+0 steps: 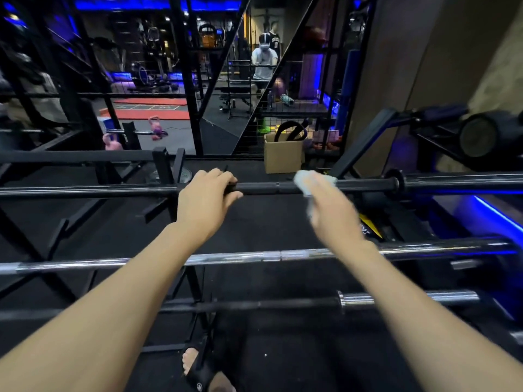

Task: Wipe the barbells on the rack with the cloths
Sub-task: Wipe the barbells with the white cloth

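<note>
left hand (206, 193) grips black barbell (266, 188) on top rack (162, 165) level | right hand (334, 205) blurred, holds white cloth (310, 181) on same bar, well apart from left | open bar between hands | chrome barbell (226, 257) below, ends cut off | cloth edges indistinct

The gym is dim, lit mainly by blue strip lights (498, 213) at the right edge and along the ceiling. The right hand (331, 205) and its white cloth (311, 182) smear with motion blur. Glare streaks the chrome barbell (226, 257). Straight bars bow near the edges.
</note>
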